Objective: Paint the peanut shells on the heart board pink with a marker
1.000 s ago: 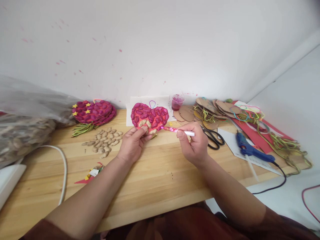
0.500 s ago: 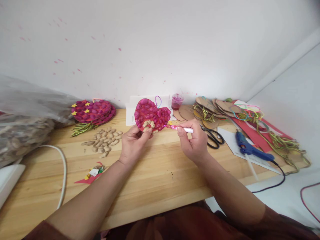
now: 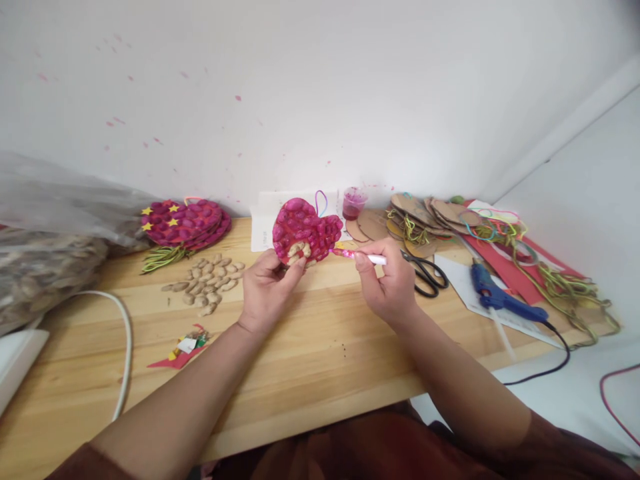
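My left hand (image 3: 273, 287) pinches the lower edge of a heart-shaped craft piece (image 3: 303, 230) covered in peanuts painted magenta. A few peanuts (image 3: 299, 251) near my thumb are still their bare tan colour. A purple loop (image 3: 321, 203) sticks up from the top of the heart. In my right hand (image 3: 387, 280) is a white-handled paintbrush (image 3: 367, 259), its pink-stained tip at the heart's right lower edge. Behind them stands a clear plastic cup (image 3: 354, 203) with magenta paint in it.
Loose peanuts (image 3: 207, 280) and finished magenta hearts (image 3: 187, 223) lie at left, near a bag of peanuts (image 3: 45, 273). Right of my hands are black scissors (image 3: 427, 275), cardboard shapes (image 3: 417, 210), a blue glue gun (image 3: 507, 300) with its cord, and green yarn (image 3: 565, 287).
The heart has turned slightly and shifted a little to the right in my left hand. The brush stays at its right edge, almost unmoved.
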Demonstrator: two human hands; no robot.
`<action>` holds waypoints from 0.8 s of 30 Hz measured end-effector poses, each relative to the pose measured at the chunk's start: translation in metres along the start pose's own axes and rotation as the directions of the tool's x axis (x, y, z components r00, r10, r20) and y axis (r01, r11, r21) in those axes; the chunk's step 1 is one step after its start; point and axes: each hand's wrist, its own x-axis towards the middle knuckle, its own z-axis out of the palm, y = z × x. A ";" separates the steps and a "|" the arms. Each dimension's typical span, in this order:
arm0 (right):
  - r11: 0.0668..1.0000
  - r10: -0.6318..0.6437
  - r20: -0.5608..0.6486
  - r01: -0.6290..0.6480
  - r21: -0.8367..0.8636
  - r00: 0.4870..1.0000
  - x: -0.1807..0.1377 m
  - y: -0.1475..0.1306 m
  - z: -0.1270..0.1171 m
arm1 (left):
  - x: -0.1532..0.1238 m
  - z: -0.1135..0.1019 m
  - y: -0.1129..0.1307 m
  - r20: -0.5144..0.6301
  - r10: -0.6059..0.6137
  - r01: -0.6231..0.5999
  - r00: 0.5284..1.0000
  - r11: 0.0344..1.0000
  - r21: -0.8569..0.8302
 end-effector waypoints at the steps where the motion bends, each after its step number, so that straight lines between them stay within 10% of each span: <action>1: 1.000 0.004 -0.004 -0.004 -0.001 1.000 0.000 0.000 0.000 | 0.000 0.000 0.000 -0.002 0.004 -0.004 1.000 1.000 0.005; 24: 0.995 0.089 -0.012 -0.088 0.044 0.996 0.004 0.001 0.000 | 0.000 -0.001 0.003 0.013 -0.001 0.001 1.000 1.000 0.022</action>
